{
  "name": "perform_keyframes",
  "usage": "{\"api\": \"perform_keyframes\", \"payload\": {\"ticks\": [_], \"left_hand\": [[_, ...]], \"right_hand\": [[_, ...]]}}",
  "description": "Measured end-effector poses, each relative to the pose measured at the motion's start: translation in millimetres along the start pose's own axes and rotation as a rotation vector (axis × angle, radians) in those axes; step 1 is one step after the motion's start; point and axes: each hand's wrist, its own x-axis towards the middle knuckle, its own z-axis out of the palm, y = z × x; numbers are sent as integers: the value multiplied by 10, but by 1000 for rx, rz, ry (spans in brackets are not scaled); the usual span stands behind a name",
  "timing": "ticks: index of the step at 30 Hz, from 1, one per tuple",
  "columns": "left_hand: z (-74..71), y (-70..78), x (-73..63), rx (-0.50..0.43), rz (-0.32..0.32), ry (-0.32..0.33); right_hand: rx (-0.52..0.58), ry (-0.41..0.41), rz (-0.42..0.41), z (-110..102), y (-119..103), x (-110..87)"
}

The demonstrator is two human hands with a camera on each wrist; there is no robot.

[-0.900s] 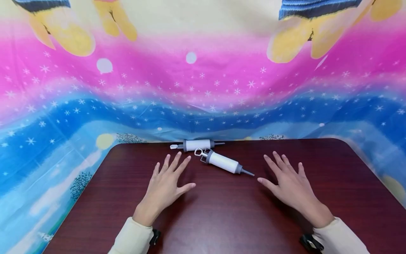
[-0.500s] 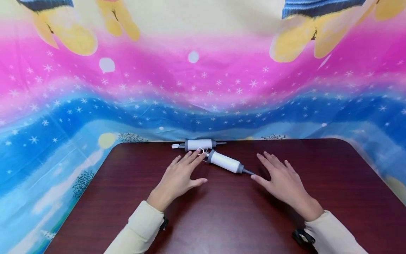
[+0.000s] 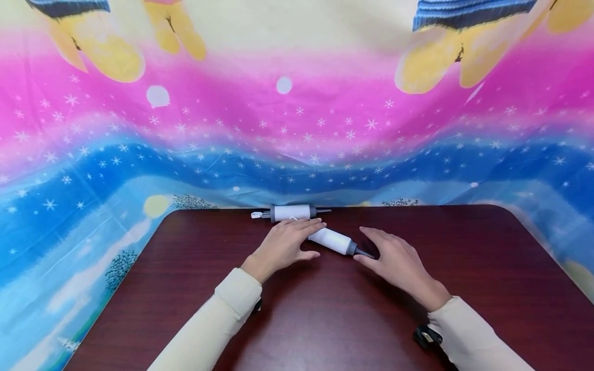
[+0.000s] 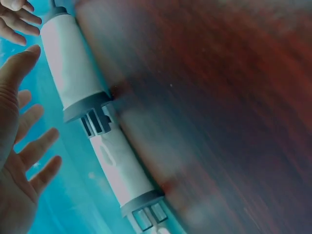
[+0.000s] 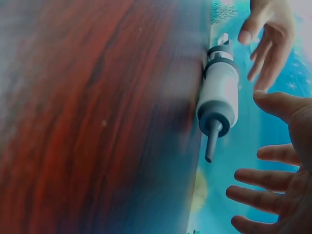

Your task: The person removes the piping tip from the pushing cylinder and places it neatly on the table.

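Two large syringes with white barrels and grey ends lie on the table. The nearer syringe (image 3: 330,240) (image 4: 73,61) (image 5: 222,90) slants, its thin grey nozzle towards the right. Behind it, the farther syringe (image 3: 292,212) (image 4: 124,168) lies along the back edge. My left hand (image 3: 284,245) (image 4: 14,195) is above the nearer syringe's handle end, fingers extended, hiding most of that handle in the head view. Beside the nozzle is my right hand (image 3: 396,260) (image 5: 300,202), its fingers spread and thumb near the tip. Neither hand grips anything; the wrist views show gaps to the syringes.
The dark red wood-grain table (image 3: 306,319) has rounded back corners. A colourful cloth (image 3: 297,129) with snowflakes hangs directly behind it and down its sides. Dark straps (image 3: 428,337) sit at the cream sleeves' (image 3: 478,330) cuffs.
Both hands have moved inwards, the left one rightwards over the nearer syringe's handle end, the right one leftwards to its nozzle. Both syringes stay where they were.
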Motion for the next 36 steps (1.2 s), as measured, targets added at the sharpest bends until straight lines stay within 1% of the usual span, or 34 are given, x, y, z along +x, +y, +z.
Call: {"api": "perform_keyframes", "payload": {"ticks": [3,5,8,11,16,20,25,29,36], "left_hand": [[46,-29,109,-27,37,13],[76,-45,173,-60,61,15],[116,-59,244,-105,81,-13],[153,-67,290,-122,83,-49],[206,-79,365,-99,92,-73],[239,-72,434,-89,125,-74],[288,-40,508,-75,155,-96],[311,-22,553,-61,151,-108],[331,-15,592,-77,140,-123]], "right_hand": [[13,5,-8,33,-6,48],[23,-3,-7,53,-6,80],[43,-29,7,81,-5,121],[71,-54,21,103,-4,157],[103,-81,32,137,-7,206],[108,-95,36,166,-6,245],[114,-123,55,214,5,292],[120,-139,67,232,3,326],[120,-145,62,258,-7,374]]}}
